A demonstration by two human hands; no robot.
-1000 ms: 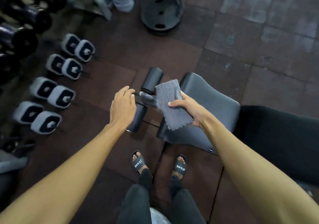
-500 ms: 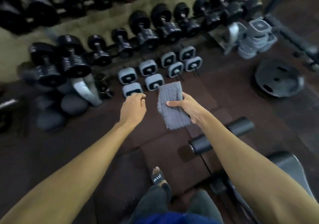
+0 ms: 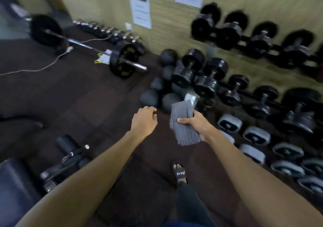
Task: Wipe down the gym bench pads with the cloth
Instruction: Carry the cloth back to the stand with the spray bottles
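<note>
A folded grey cloth [image 3: 182, 123] hangs in front of me at chest height, gripped by my right hand [image 3: 197, 125]. My left hand [image 3: 144, 120] floats beside it, fingers loosely curled and holding nothing. The black gym bench pad [image 3: 12, 183] shows only at the lower left corner, with its black foam roller [image 3: 65, 144] and metal frame beyond it. Both hands are well away from the bench, over the dark floor.
Black dumbbells [image 3: 201, 76] fill a rack along the yellow wall at right. Grey-ended dumbbells [image 3: 255, 136] lie in a row on the floor. A loaded barbell [image 3: 122, 60] and a cable lie at the far left. My sandalled foot [image 3: 180, 173] stands on dark rubber tiles.
The view has swung up and left away from the bench, which moved from under my hands to the lower left corner. My right hand keeps the cloth; my left hand stays empty.
</note>
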